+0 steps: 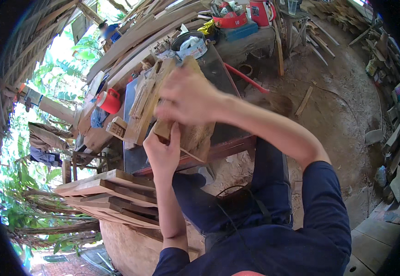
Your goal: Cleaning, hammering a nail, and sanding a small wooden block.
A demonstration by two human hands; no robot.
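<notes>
Both hands work a pale wooden piece (pixel 151 99) propped over the dark counter (pixel 218 73). The left hand (pixel 163 152) has its grip clamped on the piece's lower end, thumb up against the wood. The right hand (pixel 186 94) lies across the piece higher up, fingers curled over it, motion-blurred, so how tight that grip is I cannot tell. Just left of the piece sit a small wooden block (pixel 117 127) and a red jug (pixel 109 100); behind it stands a round tin (pixel 190 45). A stack of planks (pixel 110 198) lies below the counter beside the left forearm, and a red pipe (pixel 246 78) slants off the counter's right side.
</notes>
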